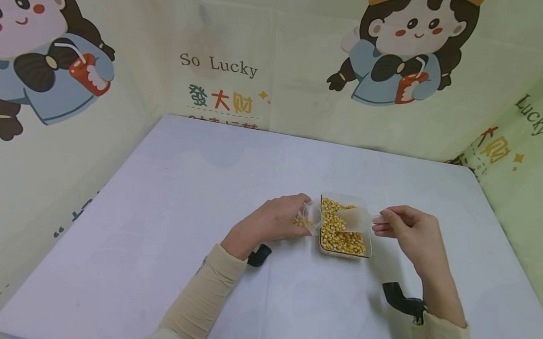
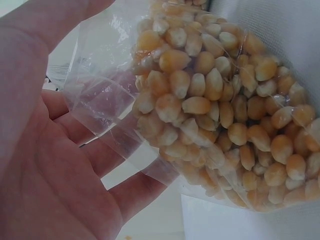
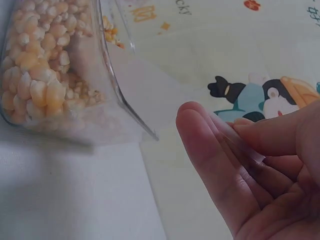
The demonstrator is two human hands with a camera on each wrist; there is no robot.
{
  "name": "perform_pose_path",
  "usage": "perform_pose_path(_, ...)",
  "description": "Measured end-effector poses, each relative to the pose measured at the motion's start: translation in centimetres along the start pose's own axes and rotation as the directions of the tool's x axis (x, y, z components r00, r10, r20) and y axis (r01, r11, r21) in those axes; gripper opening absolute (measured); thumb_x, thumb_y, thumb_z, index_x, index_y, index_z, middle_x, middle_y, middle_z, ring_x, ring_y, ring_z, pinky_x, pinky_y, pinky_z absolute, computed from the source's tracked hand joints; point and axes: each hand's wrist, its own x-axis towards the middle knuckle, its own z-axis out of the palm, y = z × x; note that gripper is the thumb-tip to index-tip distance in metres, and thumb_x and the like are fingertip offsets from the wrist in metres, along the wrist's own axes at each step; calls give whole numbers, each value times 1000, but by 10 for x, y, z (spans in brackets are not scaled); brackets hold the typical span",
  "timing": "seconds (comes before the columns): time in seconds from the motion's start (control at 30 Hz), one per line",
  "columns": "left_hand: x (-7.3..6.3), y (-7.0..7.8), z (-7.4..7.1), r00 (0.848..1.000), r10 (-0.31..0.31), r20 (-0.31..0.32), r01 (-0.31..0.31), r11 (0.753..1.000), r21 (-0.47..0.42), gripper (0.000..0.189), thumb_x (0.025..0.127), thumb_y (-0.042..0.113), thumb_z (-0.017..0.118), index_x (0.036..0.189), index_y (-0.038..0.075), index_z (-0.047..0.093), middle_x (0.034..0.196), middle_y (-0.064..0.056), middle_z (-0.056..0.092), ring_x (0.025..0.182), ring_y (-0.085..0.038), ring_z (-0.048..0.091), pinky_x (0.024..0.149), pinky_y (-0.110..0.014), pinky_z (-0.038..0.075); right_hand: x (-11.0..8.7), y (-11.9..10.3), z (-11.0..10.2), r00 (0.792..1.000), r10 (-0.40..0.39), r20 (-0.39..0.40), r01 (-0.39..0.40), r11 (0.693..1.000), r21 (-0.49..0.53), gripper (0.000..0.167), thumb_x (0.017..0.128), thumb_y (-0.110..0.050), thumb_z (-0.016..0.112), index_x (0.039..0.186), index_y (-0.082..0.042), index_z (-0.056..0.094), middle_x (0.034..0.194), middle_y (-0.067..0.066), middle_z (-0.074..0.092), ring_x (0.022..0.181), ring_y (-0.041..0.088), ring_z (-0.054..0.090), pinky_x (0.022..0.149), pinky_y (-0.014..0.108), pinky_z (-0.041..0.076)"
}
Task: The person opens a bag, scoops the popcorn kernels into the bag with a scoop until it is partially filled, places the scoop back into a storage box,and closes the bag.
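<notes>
A clear rectangular box [image 1: 368, 248] of yellow corn kernels [image 1: 331, 233] stands on the table between my two hands. To its left, my left hand [image 1: 276, 220] holds a clear plastic bag [image 2: 225, 110] by its upper part, thumb on one side and fingers on the other. Corn kernels fill the bag's lower part, and its mouth faces the box. My right hand [image 1: 416, 236], right of the box, pinches the handle of a translucent plastic scoop [image 1: 354, 220] between thumb and fingers. The scoop's blade lies over the kernels inside the box, partly hiding them.
The white table [image 1: 184, 186] reaches out on all sides of the box. Behind it hangs a printed cloth [image 1: 303, 59] with cartoon figures and lettering. A black strap piece [image 1: 402, 299] sticks out from the right wrist, and another [image 1: 259, 256] from the left.
</notes>
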Motion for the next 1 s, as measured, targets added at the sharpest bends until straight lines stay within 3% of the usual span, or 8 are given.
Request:
perform_pose_path(0.2,0,0,0,1000,5,-4,-5,1000,6,73,87,44,74,144,11,44,118,3,66,100,-11,62,84,-31,53,2,5,-3,998,47,50,-49,998,36,34,103,-19,54,115,11,60,91,6,75,75,10,74,70,22,58)
perform_pose_path(0.5,0,1,0,1000,-1,1,1,1000,3,73,87,44,74,145,11,44,120,2,65,103,-11,63,85,-31,53,4,10,-4,995,42,89,-51,994,97,36,103,-19,54,116,14,58,88,-1,75,77,12,74,71,26,59)
perform_pose_path(0.73,-1,1,0,1000,8,-5,-8,1000,5,72,87,43,74,145,11,44,120,2,66,103,-11,63,85,-31,53,1,5,-7,996,42,77,-46,998,43,34,103,-19,53,116,13,59,89,3,75,76,11,74,70,25,59)
perform_pose_path(1.0,-1,1,0,1000,16,-11,-16,1000,10,72,87,43,74,145,11,44,118,2,66,99,-10,63,84,-30,53,-1,2,-8,994,27,109,-33,998,56,33,102,-18,55,113,14,60,87,5,75,74,13,74,69,28,59)
